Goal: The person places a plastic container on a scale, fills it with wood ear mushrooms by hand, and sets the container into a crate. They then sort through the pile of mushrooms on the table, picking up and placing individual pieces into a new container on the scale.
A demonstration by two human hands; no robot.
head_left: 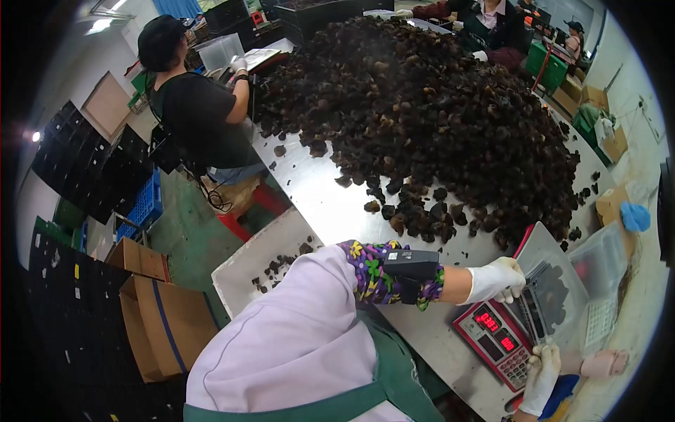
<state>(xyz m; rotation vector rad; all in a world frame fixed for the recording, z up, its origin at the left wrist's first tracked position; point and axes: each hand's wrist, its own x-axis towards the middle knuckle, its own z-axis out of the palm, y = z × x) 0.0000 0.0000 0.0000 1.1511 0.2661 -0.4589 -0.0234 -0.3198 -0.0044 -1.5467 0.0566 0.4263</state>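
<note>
A red electronic scale (494, 342) with lit red digits lies on the metal table in front of me. On its pan rests a see-through plastic container (575, 281), with dark flat pieces showing through and a black ribbed strip along its near side. My left hand (496, 280), in a white glove, has its fingers curled at the container's left edge. At the lower right, my right hand (543, 371), also gloved in white, is closed with its fingertips at the container's near corner. Its exact grip is partly hidden.
A large heap of dark wood ear mushrooms (436, 112) covers the metal table (327, 200). A white bin (232, 271) with scattered pieces stands at my left. Clear tubs (601, 264) sit at the right. A co-worker (193, 105) works across the left side; others are at the back.
</note>
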